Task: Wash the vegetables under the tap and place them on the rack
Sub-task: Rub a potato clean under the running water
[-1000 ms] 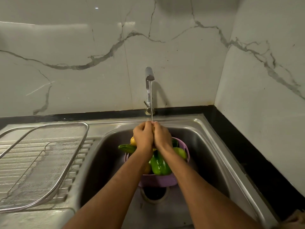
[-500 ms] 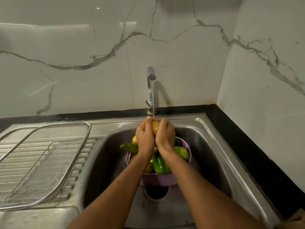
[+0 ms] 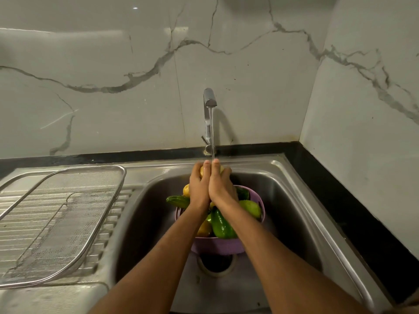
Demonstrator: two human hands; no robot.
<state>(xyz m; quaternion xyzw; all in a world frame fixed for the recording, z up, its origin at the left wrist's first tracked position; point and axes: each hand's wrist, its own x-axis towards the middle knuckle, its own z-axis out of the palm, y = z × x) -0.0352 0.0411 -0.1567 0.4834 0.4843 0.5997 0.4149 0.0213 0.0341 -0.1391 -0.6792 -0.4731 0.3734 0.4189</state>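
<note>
Both my hands hold a yellow vegetable (image 3: 201, 171) under the running tap (image 3: 209, 103). My left hand (image 3: 199, 186) and my right hand (image 3: 221, 185) are pressed together around it, so most of it is hidden. Water falls onto my fingertips. Below my hands, a purple colander (image 3: 260, 205) stands in the sink (image 3: 294, 211) over the drain. It holds a green pepper (image 3: 221, 225), a cucumber (image 3: 178, 200), a pale green fruit-like piece (image 3: 251, 208) and other yellow pieces (image 3: 186, 190). The wire mesh rack (image 3: 68, 214) lies on the drainboard to the left, with nothing on it.
The sink's drain hole (image 3: 215, 262) shows just in front of the colander. A black counter strip (image 3: 340, 200) runs along the right and back. Marble-patterned walls (image 3: 113, 75) close in behind and to the right.
My hands have risen slightly and shifted around the yellow vegetable, which now peeks out at the left fingertips. The colander and rack have not moved.
</note>
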